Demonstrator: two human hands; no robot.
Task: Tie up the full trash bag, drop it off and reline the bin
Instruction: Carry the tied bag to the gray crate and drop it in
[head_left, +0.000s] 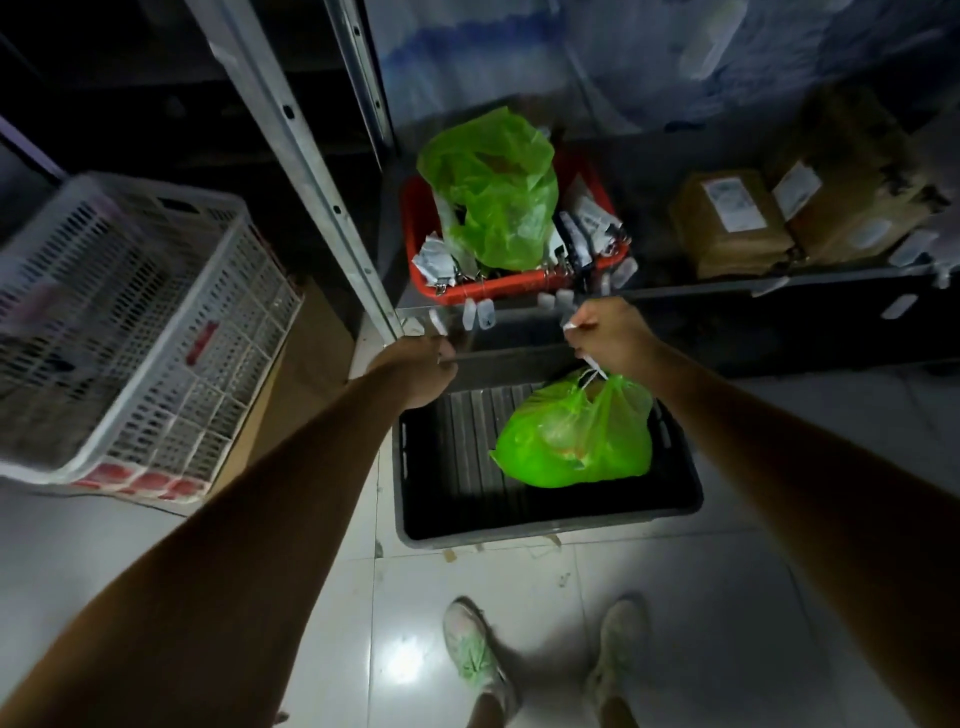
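A full, tied green trash bag (576, 436) hangs over a black plastic crate (415, 525) on the floor. My right hand (605, 330) is shut on the bag's white-ish knotted top and holds it up. My left hand (423, 371) is a loose fist at the crate's far left corner, beside a metal shelf post (311, 171); whether it grips anything is unclear. A second green bag (493, 187) stands loosely in a red basket (415, 218) on the low shelf behind the crate.
A white slotted crate (130, 322) sits on a cardboard box at the left. Cardboard boxes (737, 218) stand on the dark shelf at the right. Small white packets lie along the shelf edge. My two shoes (478, 654) stand on glossy white tiles.
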